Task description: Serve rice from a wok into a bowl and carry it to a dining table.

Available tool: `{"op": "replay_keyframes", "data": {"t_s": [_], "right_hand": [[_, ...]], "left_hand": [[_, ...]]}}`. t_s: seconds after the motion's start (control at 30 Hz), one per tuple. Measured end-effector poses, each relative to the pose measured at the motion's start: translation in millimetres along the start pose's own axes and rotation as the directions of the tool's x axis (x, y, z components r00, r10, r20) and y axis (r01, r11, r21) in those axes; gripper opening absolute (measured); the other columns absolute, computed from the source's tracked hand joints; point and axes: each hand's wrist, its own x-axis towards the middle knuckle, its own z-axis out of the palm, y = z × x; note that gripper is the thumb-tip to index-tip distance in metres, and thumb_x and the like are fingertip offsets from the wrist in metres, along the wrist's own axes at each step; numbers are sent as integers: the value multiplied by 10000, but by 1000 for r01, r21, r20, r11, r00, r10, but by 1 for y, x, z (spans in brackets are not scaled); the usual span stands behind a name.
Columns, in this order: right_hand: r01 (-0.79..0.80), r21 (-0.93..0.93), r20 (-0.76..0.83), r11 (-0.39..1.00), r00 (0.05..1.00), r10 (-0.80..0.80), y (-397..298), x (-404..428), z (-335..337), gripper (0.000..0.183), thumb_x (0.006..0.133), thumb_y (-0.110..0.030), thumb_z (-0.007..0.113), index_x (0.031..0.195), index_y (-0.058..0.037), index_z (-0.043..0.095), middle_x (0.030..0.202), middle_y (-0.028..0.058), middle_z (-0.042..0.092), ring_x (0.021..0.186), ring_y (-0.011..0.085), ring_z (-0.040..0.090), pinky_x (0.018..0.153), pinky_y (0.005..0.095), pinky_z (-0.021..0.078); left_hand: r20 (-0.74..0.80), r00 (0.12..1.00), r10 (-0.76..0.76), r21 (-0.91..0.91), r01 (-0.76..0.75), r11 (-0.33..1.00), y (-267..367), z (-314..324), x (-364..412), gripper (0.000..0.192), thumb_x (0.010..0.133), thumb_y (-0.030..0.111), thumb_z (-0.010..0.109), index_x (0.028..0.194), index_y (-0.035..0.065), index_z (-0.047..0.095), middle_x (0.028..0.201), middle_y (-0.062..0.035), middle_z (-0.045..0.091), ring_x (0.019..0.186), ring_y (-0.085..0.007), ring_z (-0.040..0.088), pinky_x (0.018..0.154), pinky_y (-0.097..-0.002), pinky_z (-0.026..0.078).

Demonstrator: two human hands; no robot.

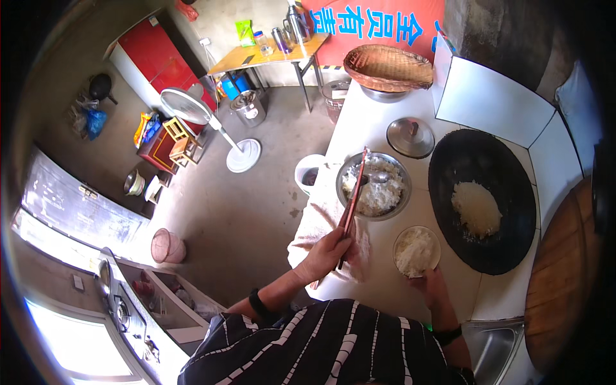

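Observation:
My left hand is closed around a pair of dark red chopsticks, whose far ends reach over a steel basin of cooked rice. A metal spoon lies in that rice. With my right hand I grip the near rim of a bowl of rice at the counter's near part. To the right, a black wok set in the tiled stove holds a patch of rice. A cloth hangs over the counter edge beside my left hand.
A metal lid and a wicker basket stand farther back on the counter. A round wooden lid is at the right, near a steel sink. On the floor are a white bucket and a standing fan.

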Motion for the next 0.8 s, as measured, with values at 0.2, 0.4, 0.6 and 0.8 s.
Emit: {"op": "replay_keyframes", "data": {"t_s": [0.2, 0.4, 0.6, 0.8], "right_hand": [[-64, 20, 27, 998, 998, 64, -5, -6, 3, 485, 843, -251, 496, 1255, -80, 307, 1007, 106, 560, 758, 189, 599, 613, 326, 511], [115, -121, -194, 986, 971, -137, -40, -58, -100, 682, 792, -318, 591, 1324, -60, 251, 1033, 90, 553, 829, 203, 572, 687, 323, 488], [750, -109, -763, 653, 358, -538, -172, -101, -189, 289, 859, -235, 531, 1086, -63, 483, 912, 63, 564, 717, 150, 553, 648, 259, 488], [887, -93, -930, 452, 85, -357, -205, -167, -257, 182, 850, -197, 553, 916, -36, 502, 809, 50, 534, 665, 164, 536, 563, 257, 495]], "left_hand": [[20, 1000, -13, -95, 14, 995, -1, -1, 0, 163, 911, 145, 396, 907, 1, 473, 753, -49, 532, 686, -109, 540, 643, -245, 455], [72, 988, -138, -183, 149, 972, 25, 14, 11, 225, 902, 176, 430, 996, -25, 467, 778, -76, 548, 649, -105, 531, 561, -232, 437], [-65, 996, 55, -117, -62, 991, 21, 23, 32, 115, 887, 106, 415, 823, 25, 466, 668, -46, 483, 579, -131, 504, 575, -273, 469], [48, 992, 115, -180, -105, 978, 26, 68, 36, 105, 911, 84, 362, 887, 34, 452, 692, -46, 477, 600, -137, 501, 581, -286, 483]]}}
